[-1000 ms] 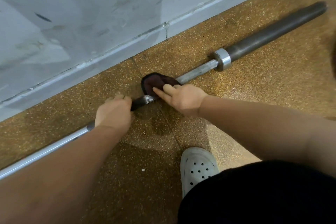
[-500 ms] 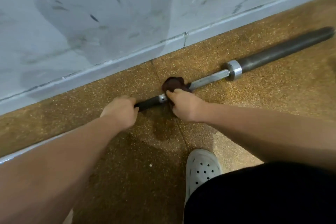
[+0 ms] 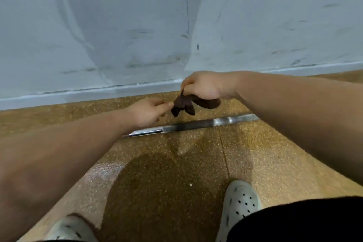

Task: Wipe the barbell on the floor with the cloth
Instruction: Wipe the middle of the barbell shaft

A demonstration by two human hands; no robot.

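Barbell [image 3: 188, 125] of glossy metal; cloth [image 3: 186, 104] dark, soft fabric; floor [image 3: 167, 173] speckled, grainy; wall [image 3: 137, 25] matt, scuffed.

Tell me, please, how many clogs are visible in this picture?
2. The right clog stands on the floor at lower right, partly covered by black clothing; the left clog sits at the bottom edge, cut off by the frame. No others seem hidden.
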